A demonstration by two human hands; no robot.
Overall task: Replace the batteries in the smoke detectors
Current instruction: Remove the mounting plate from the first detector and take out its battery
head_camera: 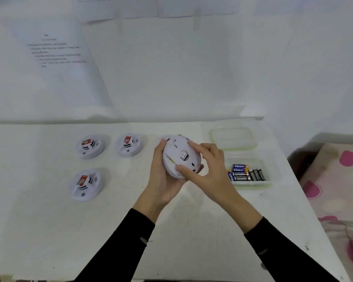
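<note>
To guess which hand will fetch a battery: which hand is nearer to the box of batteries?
Right. The right hand grips the smoke detector just left of the battery box; the left hand holds the detector's far side, farther left.

We see a long black left sleeve (120, 245) and a long black right sleeve (281, 247), each stopping at the wrist. Each has a small grey mark near its end. The left grip (161, 178) and right grip (209, 166) are bare.

White table (49, 231) against a white wall (192, 68) — 1 printed sheet (55, 58) on it, pink-dotted bedding (338, 180) at right.
</note>
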